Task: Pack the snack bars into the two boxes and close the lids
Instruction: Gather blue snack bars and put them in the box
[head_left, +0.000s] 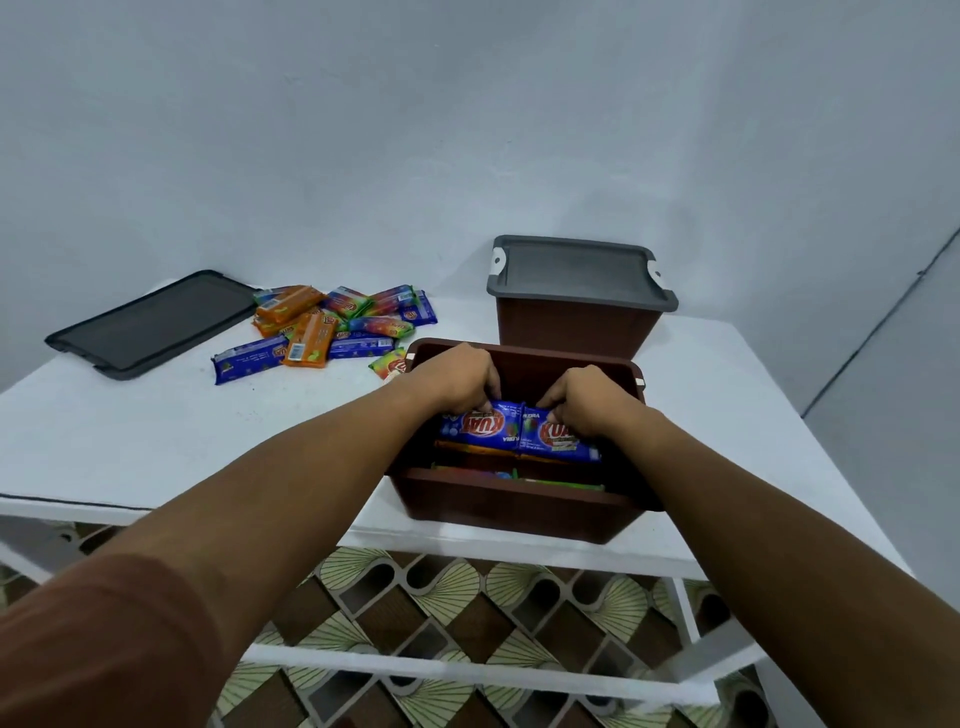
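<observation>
An open brown box (514, 512) stands at the table's near edge. Both my hands reach into it. My left hand (457, 379) grips the top edge of a blue snack bar (475, 428), and my right hand (587, 397) grips a second blue snack bar (558, 441) beside it. More bars lie below them inside the box. A second brown box (571, 330) stands behind, with a grey lid (576, 273) shut on it. A loose grey lid (156, 322) lies flat at the far left. A pile of orange, blue and rainbow bars (332, 327) sits between that lid and the boxes.
The white table (156, 441) stands against a pale wall. Its front edge runs just below the open box. A patterned floor shows under the table's white frame.
</observation>
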